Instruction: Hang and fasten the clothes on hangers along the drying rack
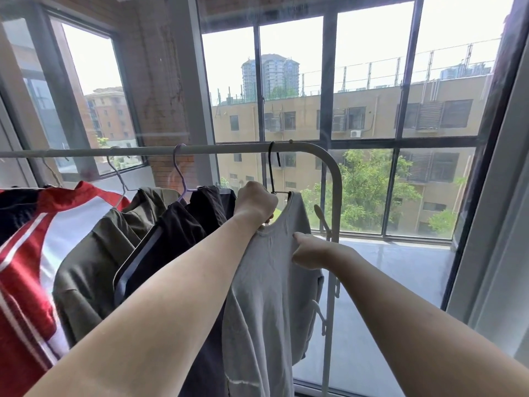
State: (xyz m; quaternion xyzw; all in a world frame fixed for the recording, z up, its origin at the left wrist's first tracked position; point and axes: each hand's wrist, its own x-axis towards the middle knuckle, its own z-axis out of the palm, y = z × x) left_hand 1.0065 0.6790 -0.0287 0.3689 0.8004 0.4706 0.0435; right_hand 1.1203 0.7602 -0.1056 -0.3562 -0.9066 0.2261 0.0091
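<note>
A grey T-shirt hangs on a dark hanger hooked over the white drying rack rail near its right end. My left hand grips the shirt's collar and the hanger's shoulder just below the hook. My right hand pinches the shirt's fabric at the right shoulder. To the left on the same rail hang a black garment on a lilac hanger, an olive shirt and a red and white jersey.
The rack's right post bends down beside the grey shirt, with white pegs clipped to it. Large windows stand right behind the rack, above a grey sill. A brick pillar rises at the back left.
</note>
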